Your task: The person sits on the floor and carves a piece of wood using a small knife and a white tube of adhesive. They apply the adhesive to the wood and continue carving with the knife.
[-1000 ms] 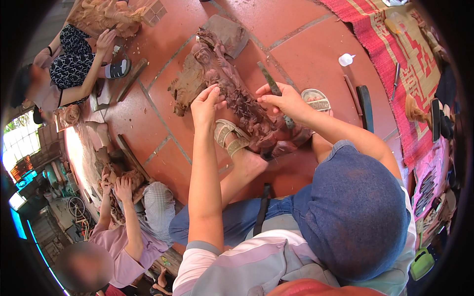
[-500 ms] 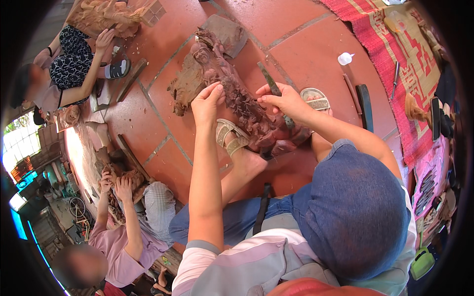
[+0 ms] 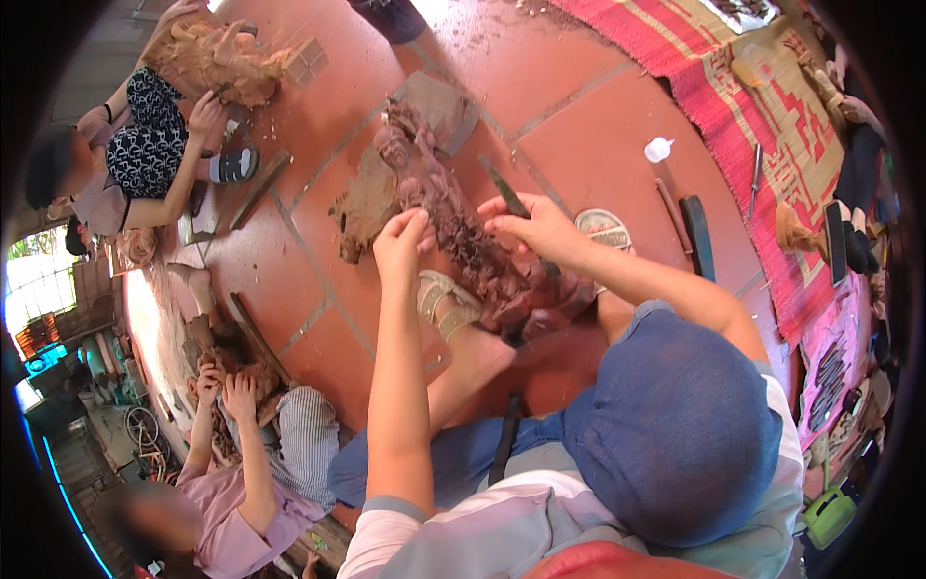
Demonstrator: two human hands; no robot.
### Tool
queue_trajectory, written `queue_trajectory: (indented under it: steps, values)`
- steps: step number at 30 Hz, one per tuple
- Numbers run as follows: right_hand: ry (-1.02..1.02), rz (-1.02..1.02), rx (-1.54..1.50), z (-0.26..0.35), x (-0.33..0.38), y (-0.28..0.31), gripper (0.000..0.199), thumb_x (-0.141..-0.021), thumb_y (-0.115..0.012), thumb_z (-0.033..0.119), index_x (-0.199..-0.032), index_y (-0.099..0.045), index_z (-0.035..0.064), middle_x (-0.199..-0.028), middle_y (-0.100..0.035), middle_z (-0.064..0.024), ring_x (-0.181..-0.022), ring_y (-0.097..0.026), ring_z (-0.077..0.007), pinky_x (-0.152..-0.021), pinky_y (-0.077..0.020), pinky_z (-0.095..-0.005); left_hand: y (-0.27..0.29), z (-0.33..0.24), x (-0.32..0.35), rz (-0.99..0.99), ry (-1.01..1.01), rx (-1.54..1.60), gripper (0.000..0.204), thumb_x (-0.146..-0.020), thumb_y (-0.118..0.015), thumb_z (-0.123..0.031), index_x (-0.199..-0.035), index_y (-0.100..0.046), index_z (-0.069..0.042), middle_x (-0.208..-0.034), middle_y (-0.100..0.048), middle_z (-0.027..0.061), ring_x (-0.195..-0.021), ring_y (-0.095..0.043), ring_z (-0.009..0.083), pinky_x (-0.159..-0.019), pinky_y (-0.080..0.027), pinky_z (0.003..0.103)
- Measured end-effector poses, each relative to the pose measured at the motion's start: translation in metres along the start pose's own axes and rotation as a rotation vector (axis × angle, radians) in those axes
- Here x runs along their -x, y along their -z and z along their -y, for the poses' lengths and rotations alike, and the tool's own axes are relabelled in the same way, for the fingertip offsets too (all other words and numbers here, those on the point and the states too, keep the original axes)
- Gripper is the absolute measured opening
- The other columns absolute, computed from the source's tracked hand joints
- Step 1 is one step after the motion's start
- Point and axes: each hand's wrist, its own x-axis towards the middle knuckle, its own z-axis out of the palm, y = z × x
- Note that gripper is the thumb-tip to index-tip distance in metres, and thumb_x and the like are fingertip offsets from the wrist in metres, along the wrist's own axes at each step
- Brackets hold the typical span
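A dark reddish-brown carved wooden figure (image 3: 449,217) lies tilted on the floor between my sandalled feet. My left hand (image 3: 403,246) is beside its middle, thumb and fingertips pinched together; whatever may be between them is too small to make out. On the figure's other side, my right hand (image 3: 532,232) grips a narrow, flat, greenish-grey tool (image 3: 503,187) whose exact kind I cannot tell. The tool points up and away from me, its lower end showing below the hand. A rough wood block (image 3: 371,198) and a grey-brown slab (image 3: 446,114) lie against the figure's far end.
At the right are a white bottle (image 3: 658,150), a brown stick (image 3: 672,214), a dark flat bar (image 3: 696,236) and a red patterned mat (image 3: 699,106). Two people work on carvings at the left, one by a pale carving (image 3: 217,58). My bent denim knee (image 3: 675,425) stands close by.
The whole view has shifted, so the figure sits lower. My right hand with the tool has come slightly left, nearer the figure. A dark trouser leg now shows at the top edge.
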Motion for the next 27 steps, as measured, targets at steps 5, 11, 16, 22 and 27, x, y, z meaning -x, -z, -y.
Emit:
queue_trajectory:
  steps: [5,11,16,22,27]
  values:
    - [-0.097,-0.076,0.132,0.014,0.014,0.0,0.025,-0.088,-0.059,0.014,-0.113,-0.06,0.0064,-0.096,-0.066,-0.0021,-0.052,-0.043,-0.0006,-0.047,-0.0364,-0.0155,-0.004,-0.007,0.002,0.006,0.041,-0.006,0.015,-0.084,-0.067,-0.004,-0.093,-0.06,0.006,-0.081,-0.061,0.0092,-0.066,-0.055,0.0109,-0.051,-0.042,0.02]
    - [-0.063,-0.13,0.141,0.015,0.016,0.0,0.026,-0.086,-0.06,0.01,-0.111,-0.059,0.0032,-0.09,-0.065,-0.0032,-0.055,-0.045,-0.0017,-0.051,-0.0392,-0.0163,-0.005,-0.001,0.004,-0.054,0.013,-0.036,0.017,-0.084,-0.068,-0.006,-0.095,-0.062,0.004,-0.083,-0.063,0.0079,-0.069,-0.059,0.0112,-0.054,-0.045,0.019]
    - [-0.084,-0.12,0.132,0.015,0.019,0.002,0.026,-0.086,-0.06,0.012,-0.111,-0.06,0.0057,-0.095,-0.065,-0.0029,-0.056,-0.044,-0.0015,-0.051,-0.0398,-0.0165,-0.003,0.008,0.005,-0.056,-0.038,-0.02,0.018,-0.084,-0.069,-0.008,-0.097,-0.063,0.003,-0.085,-0.065,0.0064,-0.072,-0.061,0.0111,-0.059,-0.048,0.02]
    - [-0.066,-0.142,0.155,0.007,0.018,0.009,0.026,-0.087,-0.058,0.014,-0.111,-0.06,0.0056,-0.098,-0.066,-0.0038,-0.055,-0.044,-0.0016,-0.051,-0.0399,-0.0166,-0.004,0.006,0.003,-0.048,0.01,-0.041,0.016,-0.085,-0.069,-0.01,-0.095,-0.064,0.001,-0.084,-0.065,0.0046,-0.073,-0.06,0.0104,-0.061,-0.047,0.021]
    - [-0.071,-0.14,0.165,0.005,0.018,0.009,0.026,-0.086,-0.057,0.014,-0.111,-0.06,0.0059,-0.099,-0.065,-0.0044,-0.056,-0.044,-0.0026,-0.053,-0.041,-0.0175,-0.001,0.016,0.0,-0.034,-0.018,-0.004,0.016,-0.084,-0.069,-0.011,-0.094,-0.064,0.001,-0.082,-0.064,0.0041,-0.071,-0.058,0.0091,-0.061,-0.046,0.02]
